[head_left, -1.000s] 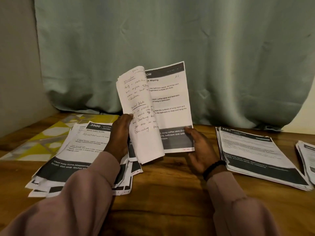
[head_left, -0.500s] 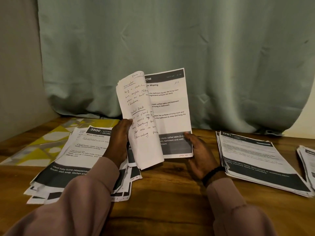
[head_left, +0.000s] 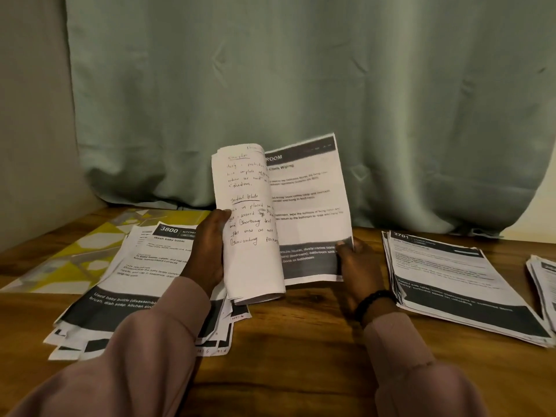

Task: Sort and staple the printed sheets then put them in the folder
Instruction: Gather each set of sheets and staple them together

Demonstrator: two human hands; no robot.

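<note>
Above the worktop [head_left: 301,341], between both stacks, we hold the sheaf [head_left: 310,206]: left hand [head_left: 207,251] grips the curled-back pages, right hand [head_left: 355,266] pinches the printed sheet's lower corner. Risk: rolled pages spring loose, scrambling order. Yellow folder [head_left: 90,251] lies left of sheaf.

Both arms wear long, loose sleeves of dusty mauve-pink cloth, the left sleeve [head_left: 144,350] and right sleeve [head_left: 415,374] alike. A black beaded bracelet [head_left: 373,300] rings the right wrist just above that sleeve's cuff.
</note>
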